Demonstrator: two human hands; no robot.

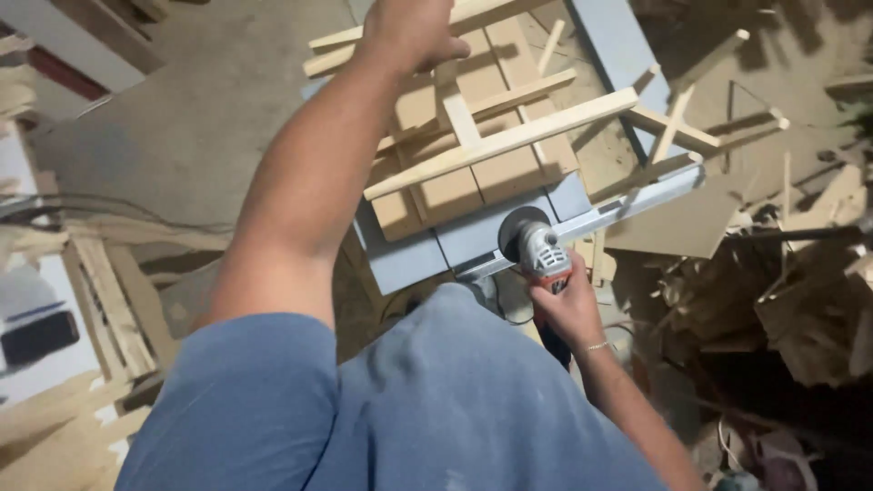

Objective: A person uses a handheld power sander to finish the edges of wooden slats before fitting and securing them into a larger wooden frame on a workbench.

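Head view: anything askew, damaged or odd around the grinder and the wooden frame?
Broken wood offcuts and boards lie heaped on the floor right of the grey-blue bench. The pale wooden slat frame sits askew on it under the left hand; the right hand grips the grey angle grinder.

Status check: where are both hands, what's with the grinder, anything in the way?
Left hand gripping pale wooden slatted frame on grey-blue table. Right hand holding grey-and-orange angle grinder at table edge. Nothing between.
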